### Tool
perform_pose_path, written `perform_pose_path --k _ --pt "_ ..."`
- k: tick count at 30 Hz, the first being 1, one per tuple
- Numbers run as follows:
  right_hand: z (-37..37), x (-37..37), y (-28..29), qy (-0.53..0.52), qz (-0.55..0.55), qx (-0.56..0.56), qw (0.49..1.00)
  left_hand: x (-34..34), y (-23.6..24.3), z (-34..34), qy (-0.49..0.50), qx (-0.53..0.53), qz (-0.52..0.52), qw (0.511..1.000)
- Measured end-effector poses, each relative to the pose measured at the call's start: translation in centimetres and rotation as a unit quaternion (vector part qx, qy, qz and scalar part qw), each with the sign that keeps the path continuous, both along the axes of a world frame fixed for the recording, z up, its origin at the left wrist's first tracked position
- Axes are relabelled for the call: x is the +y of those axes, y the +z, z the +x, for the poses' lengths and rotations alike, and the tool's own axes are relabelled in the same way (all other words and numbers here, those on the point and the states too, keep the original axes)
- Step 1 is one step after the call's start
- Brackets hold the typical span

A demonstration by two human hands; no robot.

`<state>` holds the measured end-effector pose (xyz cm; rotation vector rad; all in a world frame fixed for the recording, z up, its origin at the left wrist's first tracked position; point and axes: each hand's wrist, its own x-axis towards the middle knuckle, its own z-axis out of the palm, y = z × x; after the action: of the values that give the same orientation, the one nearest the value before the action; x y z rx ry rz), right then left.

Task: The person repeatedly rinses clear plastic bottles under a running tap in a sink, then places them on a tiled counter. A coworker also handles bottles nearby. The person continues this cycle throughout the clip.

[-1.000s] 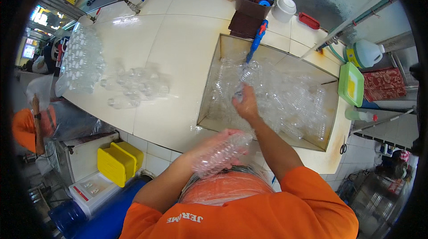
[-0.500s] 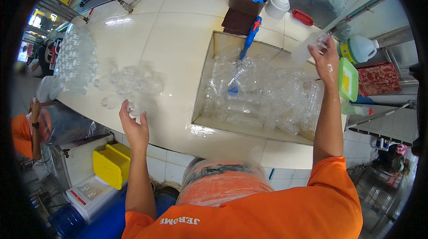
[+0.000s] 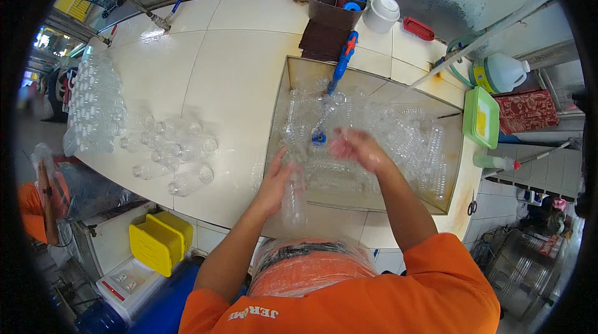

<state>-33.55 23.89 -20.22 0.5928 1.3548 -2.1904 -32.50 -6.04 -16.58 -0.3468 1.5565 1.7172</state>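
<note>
My left hand (image 3: 272,186) is closed round a clear plastic bottle (image 3: 294,202), which is blurred and hangs over the front edge of the sink. Over the middle of the sink is my right hand (image 3: 363,150), its fingers smeared by motion, so I cannot see whether they hold anything. Below the hands, many clear ribbed bottles (image 3: 408,138) fill the metal-rimmed sink (image 3: 280,94). Several loose bottles (image 3: 190,180) lie on the counter at the left, and an upright cluster of bottles (image 3: 96,100) stands at its far left end.
A blue tap (image 3: 338,72) reaches over the sink. Behind it stand a brown caddy (image 3: 336,10) and a white container (image 3: 381,14). At the right are a green tray (image 3: 481,116) and a large jug (image 3: 500,72). A co-worker's arm (image 3: 45,191) shows at far left; yellow bins (image 3: 156,240) stand below.
My left hand has moved right from the loose bottles to the sink's front edge. My right hand has come down and left from the back right, where it held a bottle.
</note>
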Motion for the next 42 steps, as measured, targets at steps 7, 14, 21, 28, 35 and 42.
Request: perform_pose_path --k 7,14,21,28,35,42 --pt "-9.1 6.0 -10.7 -0.016 0.69 0.206 0.694 1.3 -2.9 1.0 0.025 -0.181 0.048 0.982" --pt "-8.9 4.1 -10.7 -0.079 0.656 0.215 0.719 -1.1 5.1 0.4 0.084 -0.293 0.227 0.925" --pt "-3.4 8.1 -5.6 -0.259 0.555 0.172 0.772 -6.6 12.4 -5.8 0.18 0.181 0.004 0.967" --pt "-3.4 10.9 12.2 -0.121 0.653 0.276 0.695 -11.4 14.3 -11.8 -0.101 0.519 -0.542 0.653" --pt "-0.9 7.8 11.4 -0.208 0.427 0.185 0.861 -9.3 14.1 -10.2 -0.02 0.584 -0.59 0.557" --pt "3.1 -0.6 4.6 -0.031 -0.135 -0.051 0.989 -0.5 5.0 -2.5 0.023 -0.014 0.097 0.995"
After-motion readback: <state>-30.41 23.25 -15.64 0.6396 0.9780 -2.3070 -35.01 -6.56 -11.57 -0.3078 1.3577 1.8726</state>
